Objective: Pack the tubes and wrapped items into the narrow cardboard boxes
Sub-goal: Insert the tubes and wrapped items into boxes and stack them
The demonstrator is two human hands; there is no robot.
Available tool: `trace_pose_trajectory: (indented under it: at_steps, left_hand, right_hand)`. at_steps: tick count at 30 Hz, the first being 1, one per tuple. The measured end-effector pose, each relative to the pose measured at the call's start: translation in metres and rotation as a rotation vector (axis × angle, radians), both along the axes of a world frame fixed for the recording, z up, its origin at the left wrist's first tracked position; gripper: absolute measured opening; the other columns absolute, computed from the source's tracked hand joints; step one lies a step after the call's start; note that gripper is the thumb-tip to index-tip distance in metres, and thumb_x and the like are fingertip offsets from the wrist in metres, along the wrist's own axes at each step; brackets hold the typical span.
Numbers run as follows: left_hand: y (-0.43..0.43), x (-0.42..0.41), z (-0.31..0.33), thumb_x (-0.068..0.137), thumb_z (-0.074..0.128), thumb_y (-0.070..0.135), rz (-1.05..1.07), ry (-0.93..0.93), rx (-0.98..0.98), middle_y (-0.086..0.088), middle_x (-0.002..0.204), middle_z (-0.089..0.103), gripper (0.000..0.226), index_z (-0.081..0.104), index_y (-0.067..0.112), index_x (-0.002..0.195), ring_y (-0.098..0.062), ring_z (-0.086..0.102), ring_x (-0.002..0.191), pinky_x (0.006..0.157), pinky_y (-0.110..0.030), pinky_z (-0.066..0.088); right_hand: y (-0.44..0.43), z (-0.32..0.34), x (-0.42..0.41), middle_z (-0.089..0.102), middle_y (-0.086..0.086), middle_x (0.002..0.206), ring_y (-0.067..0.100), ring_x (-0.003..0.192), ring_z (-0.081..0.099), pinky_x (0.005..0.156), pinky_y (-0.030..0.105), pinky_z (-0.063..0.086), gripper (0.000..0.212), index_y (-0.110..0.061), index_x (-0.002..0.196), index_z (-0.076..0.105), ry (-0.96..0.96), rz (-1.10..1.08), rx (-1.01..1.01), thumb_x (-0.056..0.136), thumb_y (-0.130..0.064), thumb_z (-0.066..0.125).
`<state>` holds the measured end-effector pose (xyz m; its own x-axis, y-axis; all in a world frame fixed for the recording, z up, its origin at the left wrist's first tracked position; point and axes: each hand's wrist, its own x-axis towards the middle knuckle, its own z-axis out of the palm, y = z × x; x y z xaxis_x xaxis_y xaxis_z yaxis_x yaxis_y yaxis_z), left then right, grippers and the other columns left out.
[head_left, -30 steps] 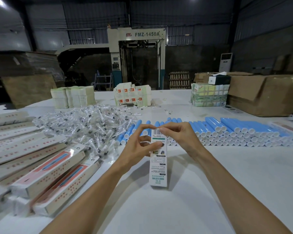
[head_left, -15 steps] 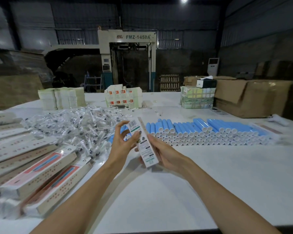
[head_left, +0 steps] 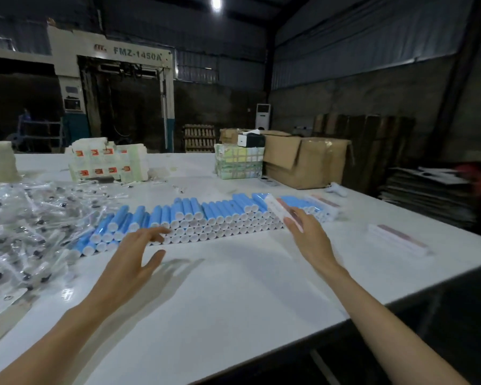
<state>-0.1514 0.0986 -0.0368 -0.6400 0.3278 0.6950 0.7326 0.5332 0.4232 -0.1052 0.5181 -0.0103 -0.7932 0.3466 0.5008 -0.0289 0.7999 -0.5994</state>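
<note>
Spanning the view, a white bench [head_left: 233, 295] stands before a pale machine [head_left: 67, 56] marked "FMZ-1450A". On it lie a stacked row of blue tubes with white caps [head_left: 206, 215] and a heap of clear-wrapped items [head_left: 20, 218]. The left hand [head_left: 131, 262] hovers spread, grip released, fingertips at the caps. The right hand [head_left: 311, 237] is straight-fingered, grip released, with a blurred narrow white cardboard box [head_left: 277, 209] at its tips over the tubes.

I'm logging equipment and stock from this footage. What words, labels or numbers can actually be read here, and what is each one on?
"FMZ-1450A": on the header of the big machine at the back.
Red logo to the left of that text: too blurred to read.
Red-orange labels on the stacked white packs: too small to read.
Print on the narrow box at the right hand: blurred.
Print on the second narrow box, lying further right: blurred.
</note>
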Motion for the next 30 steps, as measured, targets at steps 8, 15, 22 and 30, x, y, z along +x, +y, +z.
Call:
trace_pose_trajectory:
  at_steps: [8, 15, 22, 30]
  left_hand:
    - [0.003, -0.001, -0.001, 0.097, 0.074, 0.009, 0.004, 0.059, -0.062, 0.015, 0.12, 0.066, 0.047, 0.063, 0.038, 0.133, -0.007, 0.056, 0.112, 0.096, -0.042, 0.047]
    - [0.005, 0.004, 0.0, 0.096, 0.074, 0.004, 0.04, 0.046, -0.129, 0.011, 0.119, 0.066, 0.035, 0.073, 0.029, 0.12, -0.012, 0.054, 0.112, 0.097, -0.044, 0.043]
    - [0.006, 0.009, 0.002, 0.095, 0.075, 0.001, 0.046, 0.001, -0.145, 0.017, 0.115, 0.065, 0.036, 0.076, 0.034, 0.109, -0.015, 0.057, 0.109, 0.093, -0.043, 0.042]
    - [0.006, 0.013, 0.006, 0.1, 0.072, 0.006, 0.034, -0.059, -0.18, 0.014, 0.115, 0.066, 0.029, 0.076, 0.033, 0.11, -0.013, 0.06, 0.115, 0.098, -0.041, 0.046]
  right_hand:
    - [0.158, -0.024, 0.052, 0.056, 0.017, 0.135, 0.035, 0.124, 0.051, 0.1, 0.045, 0.045, 0.036, -0.01, 0.132, 0.057, -0.321, -0.564, 0.473, 0.106, -0.034, 0.055]
    - [0.199, -0.026, 0.06, 0.062, 0.016, 0.132, 0.034, 0.121, 0.053, 0.104, 0.044, 0.043, 0.032, -0.008, 0.13, 0.066, -0.299, -0.605, 0.502, 0.1, -0.019, 0.066]
    - [0.224, -0.025, 0.053, 0.062, 0.015, 0.123, 0.034, 0.117, 0.053, 0.097, 0.044, 0.045, 0.031, -0.006, 0.13, 0.065, -0.317, -0.628, 0.529, 0.1, -0.016, 0.062]
    - [0.19, -0.015, 0.037, 0.065, 0.022, 0.113, 0.041, 0.103, 0.058, 0.087, 0.051, 0.047, 0.025, -0.001, 0.116, 0.071, -0.103, -0.608, 0.604, 0.095, -0.013, 0.071]
